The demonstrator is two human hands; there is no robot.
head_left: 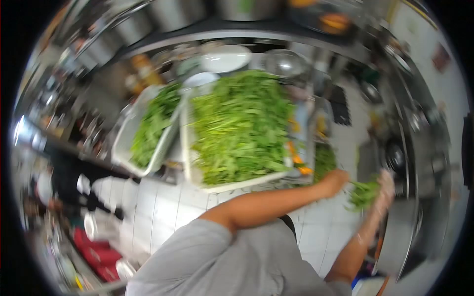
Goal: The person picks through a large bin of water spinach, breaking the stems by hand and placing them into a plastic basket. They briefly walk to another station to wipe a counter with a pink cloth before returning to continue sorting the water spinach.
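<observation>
My left hand (335,183) is closed in a fist, with thin stems running from its fingers toward a bunch of leafy greens (363,195). On the far side of that bunch, my right hand (386,187), in what looks like a clear plastic glove, is closed against the leaves; motion smears its fingers. Both hands are to the right of a large white tub (237,186) heaped with leafy greens (242,128). A narrower white tub (123,143) to its left holds more greens (155,123).
A white plate (226,58) and a metal bowl (285,63) stand behind the large tub. Cut greens (325,160) lie low beside the counter. A steel counter (400,222) runs along my right. At left, a person in dark clothes (74,172) stands on the tiled floor (173,212).
</observation>
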